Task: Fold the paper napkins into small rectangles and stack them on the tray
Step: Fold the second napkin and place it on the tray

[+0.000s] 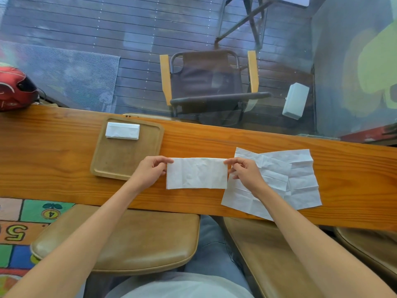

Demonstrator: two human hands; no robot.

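Note:
A white paper napkin, folded in half into a wide rectangle, lies on the wooden counter. My left hand pinches its top left corner. My right hand pinches its top right corner. A square wooden tray sits just left of my left hand, with a small folded napkin stack near its far edge. Unfolded creased napkins lie spread to the right, partly under my right wrist.
A red helmet rests at the counter's far left end. A window runs along the counter's far edge, with a folding chair outside. Tan cushioned stools stand below the near edge.

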